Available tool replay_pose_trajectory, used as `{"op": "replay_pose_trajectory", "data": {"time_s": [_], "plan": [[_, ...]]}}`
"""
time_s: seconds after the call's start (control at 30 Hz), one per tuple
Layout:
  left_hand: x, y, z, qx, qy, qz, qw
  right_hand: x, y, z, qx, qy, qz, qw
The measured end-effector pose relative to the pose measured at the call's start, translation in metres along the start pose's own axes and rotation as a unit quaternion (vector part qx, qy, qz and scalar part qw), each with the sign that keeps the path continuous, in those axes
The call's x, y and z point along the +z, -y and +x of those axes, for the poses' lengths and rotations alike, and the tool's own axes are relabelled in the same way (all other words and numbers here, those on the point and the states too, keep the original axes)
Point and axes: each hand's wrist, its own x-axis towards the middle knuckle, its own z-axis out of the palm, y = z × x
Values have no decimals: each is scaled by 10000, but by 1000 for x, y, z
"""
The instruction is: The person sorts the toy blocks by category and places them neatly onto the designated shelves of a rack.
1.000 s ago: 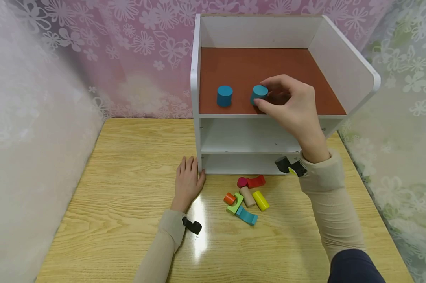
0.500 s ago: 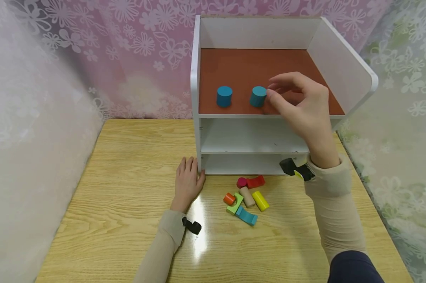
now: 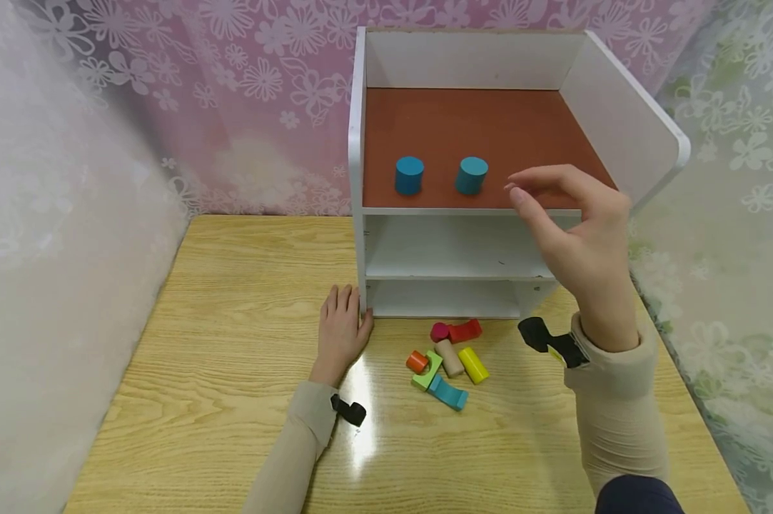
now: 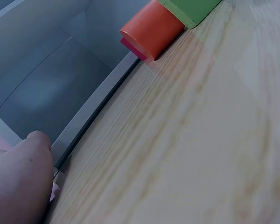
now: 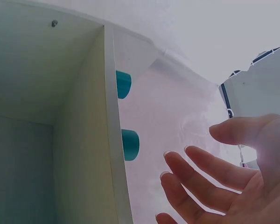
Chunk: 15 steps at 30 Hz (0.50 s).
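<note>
In the head view, the teal cylinder (image 3: 472, 175) and blue cylinder (image 3: 409, 175) are stood near the brown shelf's (image 3: 437, 118) front edge and could be toppled if brushed by the right hand (image 3: 585, 243); the left hand (image 3: 340, 332) is laid flat. In the left wrist view, the cabinet (image 4: 95, 105) might be jolted if pushed by its thumb (image 4: 38, 140). In the right wrist view, nothing is held between slightly parted thumb and fingers (image 5: 214, 164).
</note>
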Motion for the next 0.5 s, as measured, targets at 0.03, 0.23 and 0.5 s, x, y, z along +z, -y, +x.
{"op": "replay_pose_trajectory", "data": {"time_s": [0.03, 0.23, 0.5], "plan": [[0, 0, 0, -3, 1, -16, 10000, -1, -1, -3, -16, 11, 35, 10000], [2, 2, 0, -2, -30, -59, 10000, -3, 1, -20, -73, 66, 95, 9999], [3, 2, 0, -14, -28, -65, 10000, 2, 1, -49, -7, 306, -60, 9995]]}}
